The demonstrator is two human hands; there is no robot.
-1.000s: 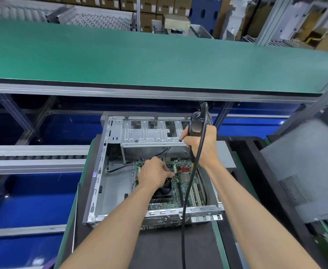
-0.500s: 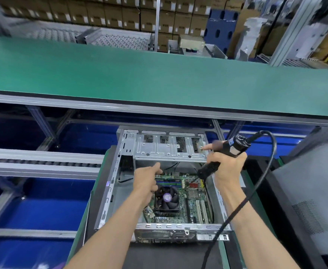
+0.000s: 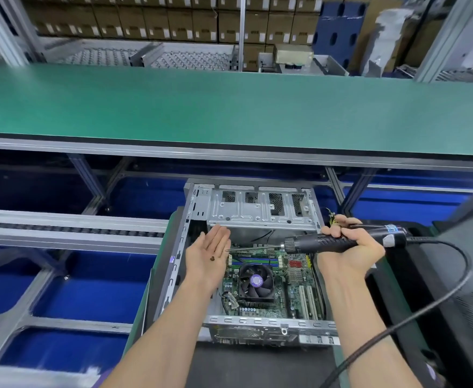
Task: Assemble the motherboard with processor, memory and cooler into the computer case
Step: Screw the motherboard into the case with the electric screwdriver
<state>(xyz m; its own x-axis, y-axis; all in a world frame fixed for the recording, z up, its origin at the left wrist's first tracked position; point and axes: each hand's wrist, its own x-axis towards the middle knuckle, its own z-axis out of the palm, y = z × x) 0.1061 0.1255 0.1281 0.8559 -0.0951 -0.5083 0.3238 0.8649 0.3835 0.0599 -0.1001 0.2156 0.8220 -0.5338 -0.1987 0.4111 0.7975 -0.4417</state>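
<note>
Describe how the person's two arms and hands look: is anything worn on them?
Both forearms are bare up to the frame's lower edge. The left hand and the right hand wear no gloves, and no ring, watch or wrist strap shows. No sleeve is clearly visible; a small purple patch near the left elbow cannot be identified.

We see two bare forearms reaching in from the bottom of the view, no sleeves anywhere along them up to the wrists. The left hand wears no glove, ring or band; the right hand is likewise ungloved, its wrist free of any watch or strap. At the lower left, by the left elbow, we catch a sliver of purple fabric, too blurred for us to call it more than clothing.
</note>
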